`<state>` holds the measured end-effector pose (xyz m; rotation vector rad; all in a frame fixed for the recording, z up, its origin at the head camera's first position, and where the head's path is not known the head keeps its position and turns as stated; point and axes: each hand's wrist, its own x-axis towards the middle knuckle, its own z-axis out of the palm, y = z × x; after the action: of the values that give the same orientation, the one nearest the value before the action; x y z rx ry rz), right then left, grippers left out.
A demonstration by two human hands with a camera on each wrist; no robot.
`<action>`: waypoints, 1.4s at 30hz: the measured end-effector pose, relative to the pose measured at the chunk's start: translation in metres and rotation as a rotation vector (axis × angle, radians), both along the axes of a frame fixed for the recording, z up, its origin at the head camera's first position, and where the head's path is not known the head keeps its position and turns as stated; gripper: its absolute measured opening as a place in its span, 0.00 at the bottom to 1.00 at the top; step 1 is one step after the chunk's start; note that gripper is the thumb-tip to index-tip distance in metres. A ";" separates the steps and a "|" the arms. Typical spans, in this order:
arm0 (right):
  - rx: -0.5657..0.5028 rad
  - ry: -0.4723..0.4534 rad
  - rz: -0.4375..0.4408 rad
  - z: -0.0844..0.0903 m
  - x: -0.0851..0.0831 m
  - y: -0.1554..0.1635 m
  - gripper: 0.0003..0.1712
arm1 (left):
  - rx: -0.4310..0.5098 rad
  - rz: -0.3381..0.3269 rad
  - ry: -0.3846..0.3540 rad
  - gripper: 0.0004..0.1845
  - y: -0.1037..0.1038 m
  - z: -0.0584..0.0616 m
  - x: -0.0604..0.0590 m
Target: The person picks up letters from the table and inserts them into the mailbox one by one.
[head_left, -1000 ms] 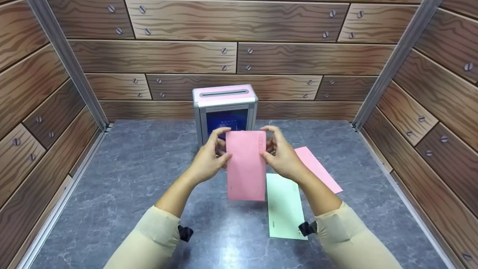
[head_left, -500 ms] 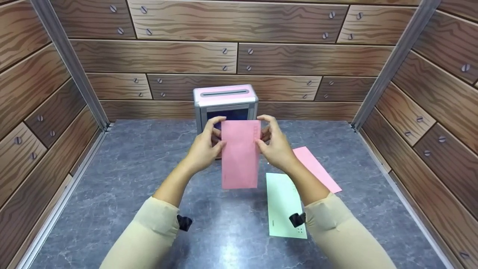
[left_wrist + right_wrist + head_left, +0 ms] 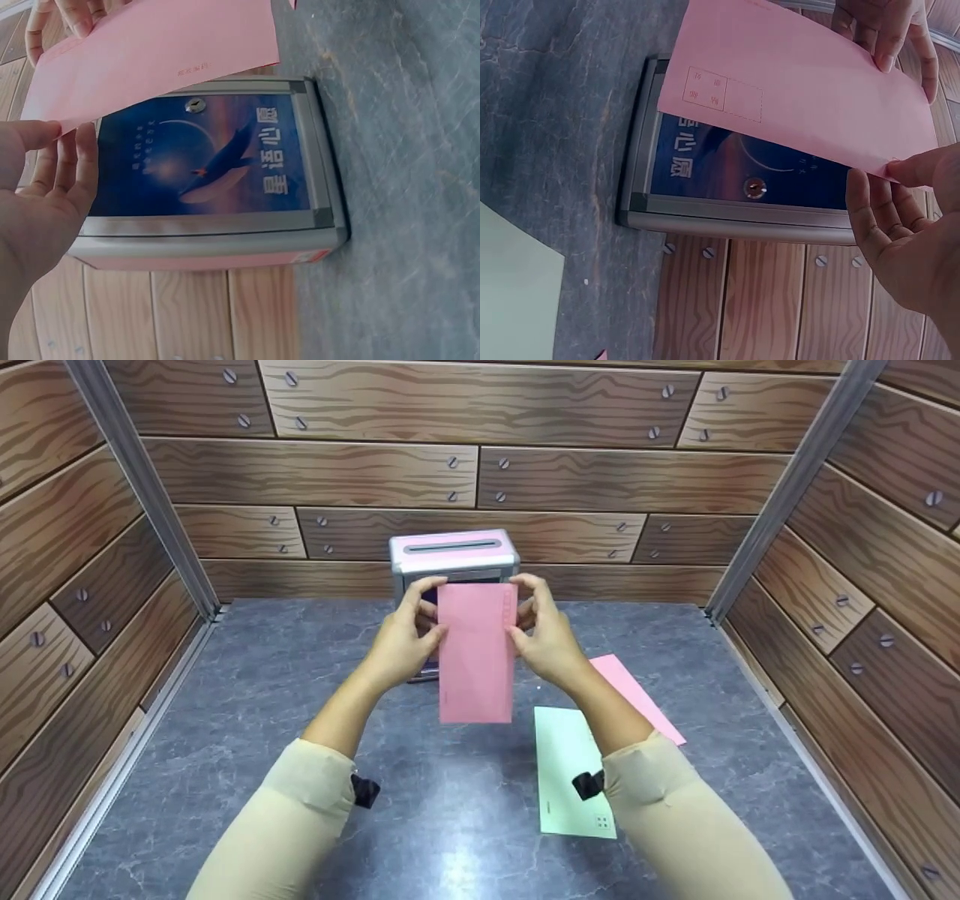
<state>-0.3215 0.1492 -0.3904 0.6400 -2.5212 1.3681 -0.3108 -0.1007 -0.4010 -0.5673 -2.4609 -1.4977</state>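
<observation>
While both hands (image 3: 401,641) (image 3: 547,641) pinch its upper corners, the pink envelope (image 3: 476,652) hangs light and floppy before the slotted letterbox (image 3: 453,551) beyond the fingers.

Head view: from above and behind the arms, facing forward and down over the desk (image 3: 262,697) toward the back wall.
Left wrist view: close, sideways, facing the box (image 3: 210,172) front.
Right wrist view: close, from the opposite side.
Shared: box and held pink envelope (image 3: 475,652) in all three.
</observation>
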 end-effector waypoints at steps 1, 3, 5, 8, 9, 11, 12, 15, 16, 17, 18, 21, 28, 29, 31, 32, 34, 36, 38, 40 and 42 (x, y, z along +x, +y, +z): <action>-0.001 0.005 0.000 0.002 0.000 -0.001 0.41 | -0.012 0.000 0.010 0.37 -0.001 0.002 -0.001; 0.002 0.019 -0.001 0.008 -0.001 -0.002 0.41 | -0.027 -0.004 0.030 0.38 -0.003 0.007 -0.003; 0.005 0.032 0.001 0.014 -0.002 -0.004 0.41 | -0.034 -0.009 0.043 0.39 -0.005 0.012 -0.005; 0.015 0.066 0.004 0.024 -0.004 -0.007 0.40 | -0.042 -0.006 0.068 0.39 -0.008 0.020 -0.008; 0.015 0.081 0.005 0.027 -0.005 -0.007 0.39 | -0.041 -0.005 0.076 0.39 -0.008 0.022 -0.009; 0.007 0.108 0.002 0.033 -0.007 -0.009 0.39 | -0.031 -0.001 0.095 0.39 -0.009 0.028 -0.010; 0.001 0.121 -0.003 0.036 -0.008 -0.009 0.38 | -0.026 0.001 0.104 0.39 -0.009 0.031 -0.010; -0.024 0.149 -0.020 0.043 -0.010 -0.010 0.38 | -0.019 0.004 0.118 0.38 -0.009 0.041 -0.011; -0.029 0.157 -0.028 0.044 -0.011 -0.011 0.38 | -0.022 0.007 0.121 0.38 -0.009 0.044 -0.010; -0.034 0.165 -0.034 0.046 -0.012 -0.011 0.38 | -0.025 0.010 0.123 0.38 -0.009 0.047 -0.010; -0.031 0.174 -0.043 0.048 -0.012 -0.012 0.37 | -0.024 0.013 0.124 0.38 -0.009 0.050 -0.010; -0.022 0.204 -0.065 0.054 -0.014 -0.013 0.37 | -0.011 0.021 0.131 0.39 -0.009 0.058 -0.010; -0.054 0.239 -0.091 0.071 -0.018 -0.014 0.38 | -0.026 0.072 0.219 0.38 -0.007 0.072 -0.012; -0.062 0.245 -0.092 0.074 -0.019 -0.014 0.38 | -0.024 0.078 0.235 0.38 -0.006 0.075 -0.012; -0.077 0.258 -0.093 0.079 -0.020 -0.015 0.38 | -0.018 0.087 0.262 0.37 -0.006 0.080 -0.012; -0.086 0.266 -0.091 0.082 -0.020 -0.016 0.37 | -0.015 0.090 0.274 0.37 -0.006 0.083 -0.012; -0.095 0.289 -0.091 0.087 -0.021 -0.017 0.37 | -0.004 0.093 0.292 0.36 -0.006 0.088 -0.012; -0.106 0.312 -0.089 0.092 -0.021 -0.019 0.37 | 0.006 0.096 0.311 0.36 -0.006 0.094 -0.013; -0.119 0.336 -0.088 0.097 -0.020 -0.020 0.36 | 0.016 0.093 0.331 0.36 -0.007 0.098 -0.012; -0.130 0.363 -0.089 0.100 -0.020 -0.021 0.36 | 0.021 0.090 0.349 0.35 -0.007 0.103 -0.011; -0.140 0.385 -0.088 0.103 -0.020 -0.022 0.36 | 0.027 0.086 0.364 0.35 -0.007 0.107 -0.010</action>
<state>-0.3413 0.1274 -0.2870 0.6803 -2.1068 1.2397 -0.3208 -0.1075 -0.2941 -0.6541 -2.1544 -1.2641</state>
